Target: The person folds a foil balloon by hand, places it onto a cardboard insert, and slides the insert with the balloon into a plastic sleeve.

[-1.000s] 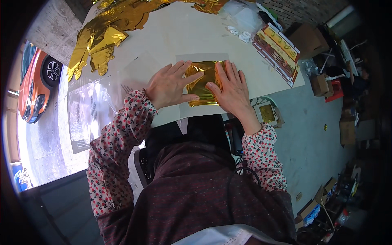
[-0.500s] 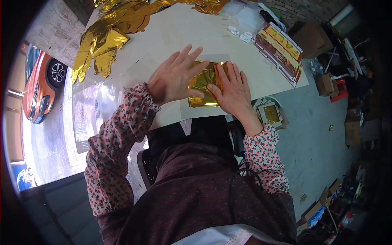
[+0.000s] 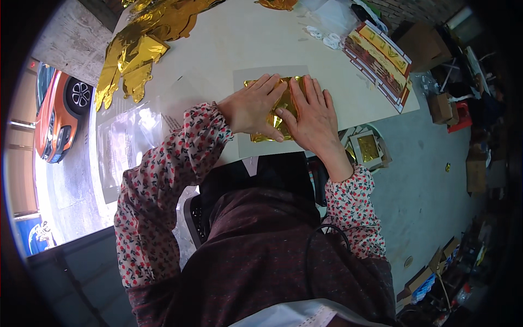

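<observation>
A sheet of shiny gold foil (image 3: 282,117) lies on a grey card (image 3: 246,146) near the front edge of the pale table. My left hand (image 3: 253,106) rests flat over the left part of the foil, fingers stretched out. On the foil's right side my right hand (image 3: 313,115) lies flat, its fingers pointing away from me and its thumb toward the left hand. Both palms press on the foil with nothing gripped, and they cover much of it.
Loose gold foil pieces (image 3: 144,54) spread over the table's far left. A clear plastic sheet (image 3: 131,133) hangs at the left edge. Printed cards (image 3: 378,57) lie far right, beside a plastic bag (image 3: 329,19). Below the right edge stands a round container (image 3: 368,147) with gold-centred cards.
My left hand has come down from above the foil and moved right onto it, laying its fingers flat. The right hand stays on the foil's right side. The view has shifted slightly.
</observation>
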Available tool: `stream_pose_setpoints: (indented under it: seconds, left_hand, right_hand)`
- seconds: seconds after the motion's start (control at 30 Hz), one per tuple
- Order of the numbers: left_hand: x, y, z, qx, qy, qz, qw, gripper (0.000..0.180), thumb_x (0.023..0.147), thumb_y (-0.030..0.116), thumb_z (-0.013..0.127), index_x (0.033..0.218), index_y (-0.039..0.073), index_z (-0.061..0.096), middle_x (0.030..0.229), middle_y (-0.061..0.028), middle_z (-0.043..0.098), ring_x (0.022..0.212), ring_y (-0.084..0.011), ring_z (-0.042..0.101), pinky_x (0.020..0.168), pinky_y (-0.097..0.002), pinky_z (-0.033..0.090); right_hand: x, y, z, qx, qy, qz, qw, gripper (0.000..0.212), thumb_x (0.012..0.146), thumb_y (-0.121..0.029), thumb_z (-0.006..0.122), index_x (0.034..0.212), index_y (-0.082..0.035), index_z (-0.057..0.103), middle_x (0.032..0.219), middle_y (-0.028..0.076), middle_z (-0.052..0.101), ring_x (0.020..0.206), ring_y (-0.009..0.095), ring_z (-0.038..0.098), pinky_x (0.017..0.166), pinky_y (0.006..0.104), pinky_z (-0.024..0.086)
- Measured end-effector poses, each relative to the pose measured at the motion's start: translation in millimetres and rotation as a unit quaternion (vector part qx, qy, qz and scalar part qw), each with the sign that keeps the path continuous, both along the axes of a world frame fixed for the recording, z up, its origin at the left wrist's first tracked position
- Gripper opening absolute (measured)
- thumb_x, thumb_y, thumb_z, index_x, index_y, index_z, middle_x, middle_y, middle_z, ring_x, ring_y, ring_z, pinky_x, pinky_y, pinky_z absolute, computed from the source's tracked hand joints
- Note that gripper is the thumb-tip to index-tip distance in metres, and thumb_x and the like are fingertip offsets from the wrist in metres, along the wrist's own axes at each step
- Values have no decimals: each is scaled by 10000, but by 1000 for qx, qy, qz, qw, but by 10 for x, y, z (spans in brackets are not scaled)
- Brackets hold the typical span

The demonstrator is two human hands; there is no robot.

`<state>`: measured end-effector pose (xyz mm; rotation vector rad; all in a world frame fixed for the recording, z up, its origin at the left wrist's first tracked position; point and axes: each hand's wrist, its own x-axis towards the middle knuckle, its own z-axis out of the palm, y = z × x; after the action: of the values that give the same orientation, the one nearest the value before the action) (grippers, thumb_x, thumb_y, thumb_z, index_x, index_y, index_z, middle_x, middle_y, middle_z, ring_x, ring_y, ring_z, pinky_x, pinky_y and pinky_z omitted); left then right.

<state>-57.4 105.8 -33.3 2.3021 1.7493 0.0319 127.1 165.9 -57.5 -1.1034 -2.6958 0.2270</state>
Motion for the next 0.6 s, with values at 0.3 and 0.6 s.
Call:
stream_pose_setpoints:
  seconds: [0.3,0.6]
  left_hand:
    - [19,-15,84,-29,-5,18,999,1186,697,684,724,1504,-23,219,1561,-259,197,1469,-377,170,1188,-442,235]
    - [-49,-36,21,11,-32,-13,999,1177,680,623,777,1503,-16,231,1561,-249,205,1461,-381,194,1187,-410,242]
  right_hand:
    - [1041,-237,1,-75,170,-87,979,308,943,-225,643,1143,9,628,923,123,707,758,271,675,725,352,544]
    - [790,-543,-447,-556,467,-87,682,202,992,-189,570,973,-6,656,800,62,682,710,108,643,641,241,501]
